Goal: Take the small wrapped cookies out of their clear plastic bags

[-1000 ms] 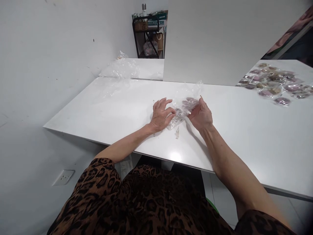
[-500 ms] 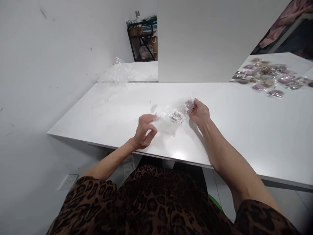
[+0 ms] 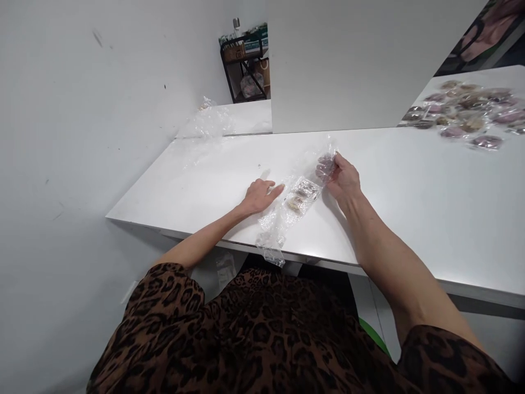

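Note:
My right hand (image 3: 344, 178) pinches the edge of a clear plastic packet (image 3: 325, 167) with a round, dusky-purple item inside; what the item is, I cannot make out. Below it, touching or close to it, another clear packet (image 3: 305, 189) holds a dark piece and a pale yellowish one. Crumpled clear plastic (image 3: 273, 235) trails from there over the table's front edge. Just left of these packets, my left hand (image 3: 259, 196) is held low over the white table (image 3: 197, 202), palm down, thumb and fingers apart, with nothing in it.
Several clear-wrapped round items (image 3: 471, 112), purple, brown and tan, lie at the far right. Loose clear film (image 3: 211, 120) is heaped at the back left by the wall. An upright white panel (image 3: 332, 65) stands along the table's rear edge; a dark shelf (image 3: 246, 65) is behind.
My left hand has uncurled and moved up and slightly right. The clear plastic now hangs over the front edge, and the purple item and the packet with two pieces show more plainly.

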The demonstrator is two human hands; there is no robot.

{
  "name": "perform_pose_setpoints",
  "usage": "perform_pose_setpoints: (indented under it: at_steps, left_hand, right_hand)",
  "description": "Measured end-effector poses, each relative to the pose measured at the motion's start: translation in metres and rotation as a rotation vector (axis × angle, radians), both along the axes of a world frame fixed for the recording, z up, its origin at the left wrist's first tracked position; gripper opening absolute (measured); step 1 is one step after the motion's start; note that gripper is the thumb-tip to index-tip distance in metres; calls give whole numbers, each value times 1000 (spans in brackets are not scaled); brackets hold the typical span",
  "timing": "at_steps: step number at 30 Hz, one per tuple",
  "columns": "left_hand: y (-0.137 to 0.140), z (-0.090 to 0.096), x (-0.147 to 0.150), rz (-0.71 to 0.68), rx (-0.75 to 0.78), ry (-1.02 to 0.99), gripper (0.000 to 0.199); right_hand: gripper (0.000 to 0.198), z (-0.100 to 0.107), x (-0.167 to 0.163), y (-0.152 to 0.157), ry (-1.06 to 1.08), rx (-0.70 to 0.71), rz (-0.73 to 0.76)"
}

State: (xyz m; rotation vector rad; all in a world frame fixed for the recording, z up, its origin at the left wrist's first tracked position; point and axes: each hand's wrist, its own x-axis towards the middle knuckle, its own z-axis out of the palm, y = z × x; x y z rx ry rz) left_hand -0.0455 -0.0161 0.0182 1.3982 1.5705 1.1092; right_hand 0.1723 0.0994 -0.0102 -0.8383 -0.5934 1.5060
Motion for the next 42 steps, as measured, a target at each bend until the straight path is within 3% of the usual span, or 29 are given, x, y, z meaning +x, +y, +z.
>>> perform_pose_setpoints:
  at_steps: [4, 7, 11, 15, 21, 25, 27, 32, 35, 38, 42]
  left_hand:
    - [17, -10, 17, -92, 6, 233, 33]
    - [17, 0, 22, -119, -106, 8, 33]
    - [18, 27, 22, -52, -181, -228, 25]
    - [21, 46, 22, -13, -132, -262, 24]
    - [27, 59, 25, -4, -55, -284, 34]
    - [28, 71, 23, -8, 19, -294, 27]
    - [28, 77, 22, -32, 50, -295, 23]
    - [27, 84, 21, -97, 61, -304, 24]
    - [27, 83, 21, -154, 61, -310, 26]
    - [25, 84, 20, -155, 101, -332, 25]
    - [24, 86, 15, -54, 177, -371, 25]
  right_hand:
    - [29, 0, 5, 4, 7, 53, 1]
    - [32, -3, 9, 12, -11, 0, -46]
    - [35, -7, 10, 17, -98, -114, -79]
    - [34, -8, 2, 11, -159, -76, -75]
    - [40, -3, 1, 5, -233, 70, -17]
    - [33, 11, 15, 5, -244, 17, -66]
    - [29, 19, 19, 1, -247, 7, -2]
    - [29, 27, 9, -25, -333, 63, 433]
    - [32, 26, -3, -39, -292, 84, 599]
    - [35, 27, -7, -42, -187, 51, 618]
    - [32, 29, -3, -35, -92, 22, 476]
